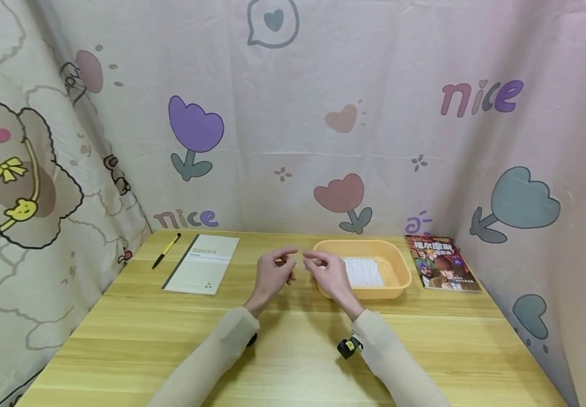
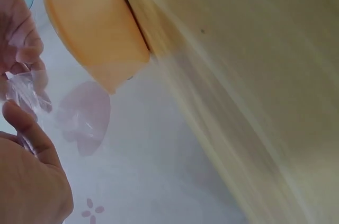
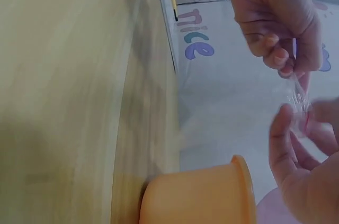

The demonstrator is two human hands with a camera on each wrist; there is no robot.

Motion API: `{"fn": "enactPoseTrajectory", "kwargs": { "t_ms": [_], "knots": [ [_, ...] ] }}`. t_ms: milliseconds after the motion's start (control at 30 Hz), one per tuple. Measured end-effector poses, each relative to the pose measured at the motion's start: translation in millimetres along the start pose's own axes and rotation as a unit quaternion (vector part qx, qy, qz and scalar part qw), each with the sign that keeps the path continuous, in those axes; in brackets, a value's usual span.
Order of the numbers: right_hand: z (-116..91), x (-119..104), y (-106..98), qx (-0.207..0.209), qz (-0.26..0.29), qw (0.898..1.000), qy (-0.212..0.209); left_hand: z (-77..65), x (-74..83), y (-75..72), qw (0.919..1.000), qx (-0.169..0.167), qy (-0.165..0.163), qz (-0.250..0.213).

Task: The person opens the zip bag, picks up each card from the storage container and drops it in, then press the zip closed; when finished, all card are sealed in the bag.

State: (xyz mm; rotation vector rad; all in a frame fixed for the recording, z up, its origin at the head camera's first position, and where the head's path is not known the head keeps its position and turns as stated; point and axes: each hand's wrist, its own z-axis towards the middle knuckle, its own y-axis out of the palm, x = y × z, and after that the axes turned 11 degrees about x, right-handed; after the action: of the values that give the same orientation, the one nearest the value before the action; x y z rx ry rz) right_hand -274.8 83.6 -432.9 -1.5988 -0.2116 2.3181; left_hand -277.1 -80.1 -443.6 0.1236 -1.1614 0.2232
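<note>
My left hand point(image 1: 275, 271) and right hand point(image 1: 327, 272) face each other above the table, in front of the yellow-orange tub's left end. Between them is a small clear plastic bag point(image 2: 29, 90), pinched from both sides by fingertips and thumbs. A thin red line crosses the bag point(image 3: 300, 118) near the right fingers in the right wrist view. Seen from the left wrist, the left hand point(image 2: 34, 173) is below and the right hand point(image 2: 21, 33) above. The bag is creased and see-through, and barely shows in the head view.
The yellow-orange tub point(image 1: 400, 282) holds several flat whitish pieces point(image 1: 363, 272). To its right lies a colourful magazine point(image 1: 443, 264). At the left are a notebook point(image 1: 201, 265) and a yellow and black pen point(image 1: 166, 251). A printed curtain point(image 1: 283, 152) hangs behind the wooden table point(image 1: 293, 350).
</note>
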Motion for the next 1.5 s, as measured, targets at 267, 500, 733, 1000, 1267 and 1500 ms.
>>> {"fn": "enactPoseTrajectory", "kwargs": {
  "t_ms": [267,500,733,1000,1267,1500],
  "knots": [
    [1,2,0,-0.002,-0.059,0.997,-0.043,-1.0,2.4,0.9,0.9995,-0.018,0.000,0.028],
    [2,4,-3,-0.004,-0.084,0.994,-0.063,-1.0,4.5,-1.0,0.9819,-0.048,0.086,0.162],
    [7,6,-7,-0.043,-0.082,0.992,-0.090,9.8,9.3,-7.5,0.9235,-0.047,0.236,0.299],
    [12,4,-10,-0.081,-0.094,0.987,-0.104,16.6,9.0,-12.2,0.9292,-0.067,0.249,0.265],
    [16,8,-7,-0.017,-0.060,0.995,-0.078,17.2,4.7,-18.6,0.9573,-0.079,0.178,0.214],
    [19,5,-7,-0.012,-0.032,0.998,-0.053,22.1,11.1,-28.1,0.9680,-0.130,0.094,0.193]
  ]
}}
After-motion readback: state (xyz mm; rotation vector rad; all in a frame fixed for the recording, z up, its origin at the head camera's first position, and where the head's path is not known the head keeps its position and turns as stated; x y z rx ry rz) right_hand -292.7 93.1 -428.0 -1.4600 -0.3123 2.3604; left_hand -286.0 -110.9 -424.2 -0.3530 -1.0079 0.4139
